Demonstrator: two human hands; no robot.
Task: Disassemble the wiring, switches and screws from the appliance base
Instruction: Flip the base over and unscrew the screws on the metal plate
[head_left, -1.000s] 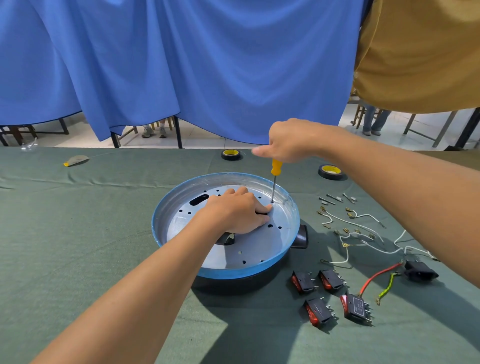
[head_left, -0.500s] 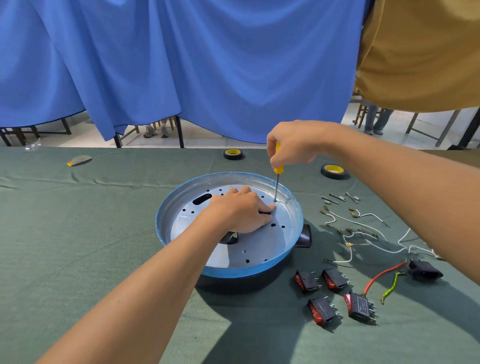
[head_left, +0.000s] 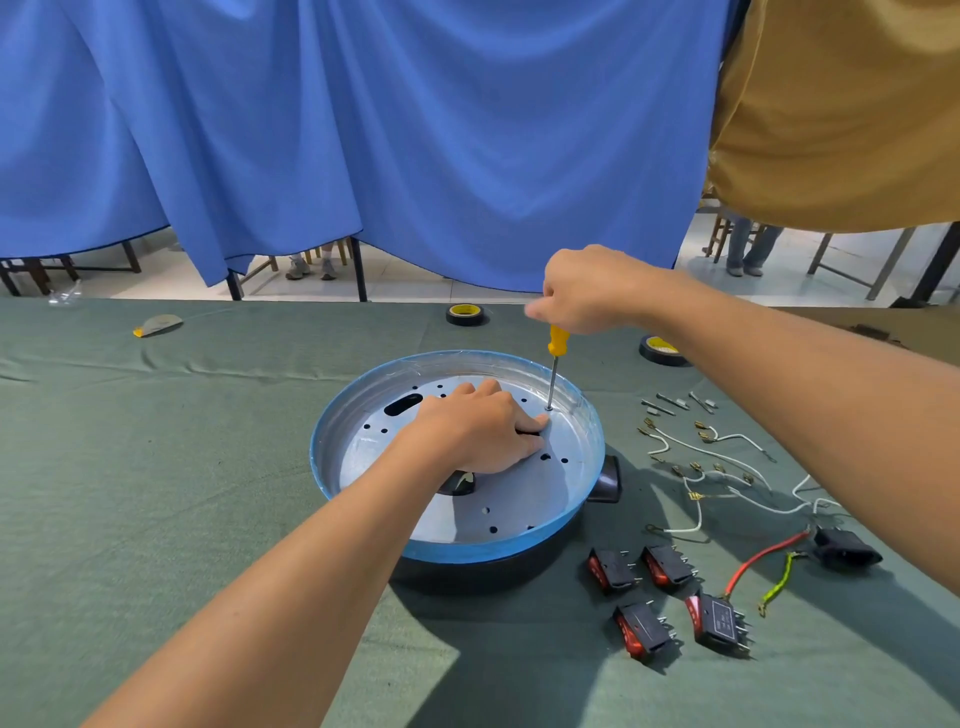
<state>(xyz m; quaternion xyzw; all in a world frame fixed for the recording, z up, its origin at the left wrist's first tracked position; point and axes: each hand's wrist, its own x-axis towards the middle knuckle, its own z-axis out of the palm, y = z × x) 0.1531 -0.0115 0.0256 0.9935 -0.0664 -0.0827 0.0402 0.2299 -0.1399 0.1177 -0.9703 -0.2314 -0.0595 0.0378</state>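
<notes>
Left hand flat, palm down, forearm extended. Right hand raised, fingers curled round screwdriver handle.

Right hand on upright screwdriver, left hand flat on appliance base

Dull silver metal base plate, glossy black plastic switches, matt green cloth

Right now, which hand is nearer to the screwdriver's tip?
Left. The left hand rests on the metal plate, its fingertips right beside the screwdriver tip; the right hand grips the yellow handle above, the whole shaft away.
</notes>
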